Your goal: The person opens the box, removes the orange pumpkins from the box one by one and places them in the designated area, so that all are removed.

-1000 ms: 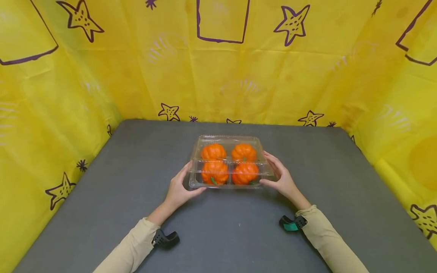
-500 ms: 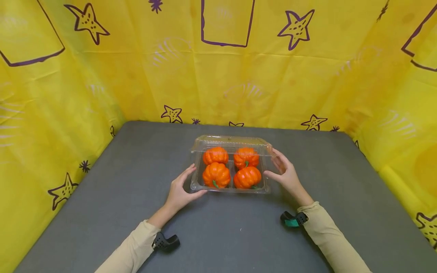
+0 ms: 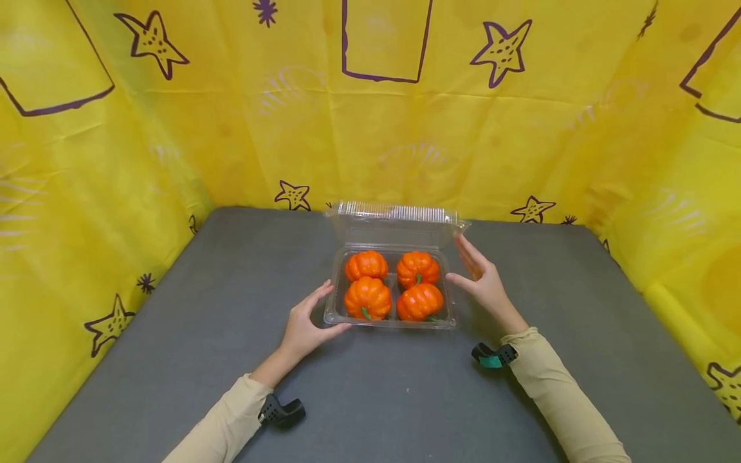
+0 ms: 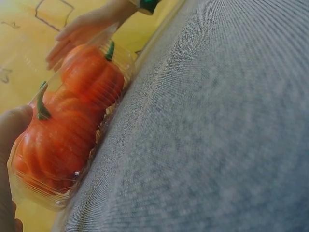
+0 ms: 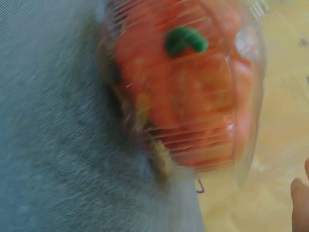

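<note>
A clear plastic clamshell container point(image 3: 393, 324) sits on the table, its hinged lid point(image 3: 396, 230) raised and leaning back at the far side. Several small orange pumpkins point(image 3: 367, 299) with green stems fill its base in two rows. My left hand point(image 3: 302, 328) holds the base's near left corner, thumb at the front edge and fingers along the left side; its thumb point(image 4: 19, 118) shows beside the rim in the left wrist view. My right hand point(image 3: 486, 286) has its fingers extended, fingertips right at the lid's right edge. The right wrist view is blurred.
The dark grey tabletop point(image 3: 370, 411) spreads around the container. A yellow curtain with drawn starfish point(image 3: 231, 128) stands behind and along both sides. Black wrist mounts point(image 3: 283, 411) sit on both forearms.
The lid has swung up and back, away from over the pumpkins. My right hand has followed it slightly away from me. The left hand stays at the near left corner.
</note>
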`<state>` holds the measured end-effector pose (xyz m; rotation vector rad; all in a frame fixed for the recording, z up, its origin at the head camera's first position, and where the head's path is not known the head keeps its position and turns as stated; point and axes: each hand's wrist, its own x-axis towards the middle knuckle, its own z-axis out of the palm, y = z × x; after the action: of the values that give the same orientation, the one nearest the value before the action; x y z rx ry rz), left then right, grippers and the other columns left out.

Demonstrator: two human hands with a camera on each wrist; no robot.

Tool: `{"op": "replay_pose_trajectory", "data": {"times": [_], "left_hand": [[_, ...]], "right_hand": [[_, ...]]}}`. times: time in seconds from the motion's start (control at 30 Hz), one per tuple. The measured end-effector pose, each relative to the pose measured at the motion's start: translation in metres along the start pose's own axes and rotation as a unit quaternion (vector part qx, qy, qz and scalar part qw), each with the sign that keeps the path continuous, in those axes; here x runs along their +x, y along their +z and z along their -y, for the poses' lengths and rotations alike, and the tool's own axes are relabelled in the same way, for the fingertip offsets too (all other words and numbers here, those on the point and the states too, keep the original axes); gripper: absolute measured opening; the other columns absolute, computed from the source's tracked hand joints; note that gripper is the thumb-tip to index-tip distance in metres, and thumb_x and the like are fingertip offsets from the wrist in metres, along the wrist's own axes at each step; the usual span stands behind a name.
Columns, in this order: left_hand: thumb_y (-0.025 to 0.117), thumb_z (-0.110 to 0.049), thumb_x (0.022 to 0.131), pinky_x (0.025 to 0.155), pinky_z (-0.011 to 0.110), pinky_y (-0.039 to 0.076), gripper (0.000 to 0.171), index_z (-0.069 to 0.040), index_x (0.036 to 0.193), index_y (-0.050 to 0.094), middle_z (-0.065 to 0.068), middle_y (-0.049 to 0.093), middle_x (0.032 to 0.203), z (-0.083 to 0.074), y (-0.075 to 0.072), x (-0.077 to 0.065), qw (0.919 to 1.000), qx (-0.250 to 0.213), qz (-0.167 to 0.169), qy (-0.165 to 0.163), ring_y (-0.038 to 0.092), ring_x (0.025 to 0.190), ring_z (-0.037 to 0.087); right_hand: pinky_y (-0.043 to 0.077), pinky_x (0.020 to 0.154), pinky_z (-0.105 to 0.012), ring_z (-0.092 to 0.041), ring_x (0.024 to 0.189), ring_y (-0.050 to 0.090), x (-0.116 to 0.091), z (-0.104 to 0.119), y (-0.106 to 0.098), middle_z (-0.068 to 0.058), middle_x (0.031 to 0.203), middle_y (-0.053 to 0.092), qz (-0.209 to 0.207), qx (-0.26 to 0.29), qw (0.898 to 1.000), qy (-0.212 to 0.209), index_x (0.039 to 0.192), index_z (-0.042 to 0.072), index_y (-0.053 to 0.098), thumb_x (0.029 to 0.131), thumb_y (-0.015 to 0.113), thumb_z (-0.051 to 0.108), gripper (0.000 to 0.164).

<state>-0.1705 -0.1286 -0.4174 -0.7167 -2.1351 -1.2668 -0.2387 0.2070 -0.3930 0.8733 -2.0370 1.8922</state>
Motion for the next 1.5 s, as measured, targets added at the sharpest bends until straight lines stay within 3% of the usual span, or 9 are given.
{"op": "replay_pose_trajectory", "data": {"times": [0.2,0.47,0.7,1.07,1.27,1.5], "left_hand": [[0.085,0.001,0.049,0.09,0.041,0.036,0.067,0.014,0.108,0.056,0.029,0.052,0.115,0.0,0.002,0.0,1.0,-0.005,-0.002,-0.004,0.05,0.104,0.043],[0.085,0.0,0.049,0.087,0.044,0.038,0.067,0.014,0.108,0.056,0.028,0.052,0.115,-0.001,0.0,-0.002,1.0,0.0,-0.005,-0.003,0.05,0.103,0.042],[0.085,0.0,0.049,0.087,0.044,0.036,0.067,0.014,0.108,0.056,0.028,0.053,0.114,-0.002,-0.001,-0.004,0.9999,-0.007,-0.01,-0.011,0.05,0.104,0.042],[0.086,-0.001,0.05,0.088,0.042,0.036,0.067,0.013,0.109,0.056,0.026,0.053,0.116,-0.002,0.001,-0.002,0.9997,-0.003,-0.003,-0.024,0.05,0.105,0.04],[0.085,-0.001,0.051,0.089,0.041,0.036,0.067,0.013,0.109,0.056,0.027,0.053,0.116,-0.001,0.001,-0.003,0.9997,-0.006,0.001,-0.025,0.05,0.106,0.039],[0.086,-0.001,0.05,0.088,0.045,0.037,0.067,0.013,0.109,0.056,0.027,0.053,0.115,-0.001,0.0,-0.003,0.9998,-0.001,0.001,-0.021,0.05,0.105,0.04]], "right_hand": [[0.02,0.103,-0.031,-0.023,0.13,0.022,0.012,-0.001,-0.002,-0.016,0.142,0.025,-0.007,-0.018,1.0,0.003,0.14,0.001,0.025,0.078,0.063,-0.009,0.073],[0.026,0.1,-0.032,-0.027,0.127,0.028,0.029,-0.006,-0.009,-0.019,0.14,0.027,-0.015,-0.017,0.999,0.039,0.138,-0.004,0.026,0.083,0.058,-0.007,0.064],[0.024,0.098,-0.049,-0.032,0.126,0.027,0.039,0.003,-0.003,-0.023,0.14,0.024,-0.007,-0.041,0.998,0.056,0.137,-0.006,0.024,0.085,0.051,-0.011,0.059],[0.022,0.101,-0.042,-0.03,0.129,0.022,0.051,0.002,-0.002,-0.019,0.144,0.017,0.0,-0.114,0.989,0.092,0.137,-0.007,0.023,0.081,0.062,-0.004,0.068],[0.018,0.102,-0.046,-0.032,0.131,0.014,0.057,-0.004,-0.003,-0.013,0.147,0.008,0.047,-0.191,0.972,0.13,0.14,-0.002,0.018,0.08,0.066,0.006,0.077],[0.017,0.103,-0.045,-0.032,0.13,0.014,0.062,-0.024,-0.011,-0.01,0.147,0.006,0.059,-0.158,0.971,0.167,0.14,-0.001,0.019,0.083,0.065,0.013,0.074]]}}
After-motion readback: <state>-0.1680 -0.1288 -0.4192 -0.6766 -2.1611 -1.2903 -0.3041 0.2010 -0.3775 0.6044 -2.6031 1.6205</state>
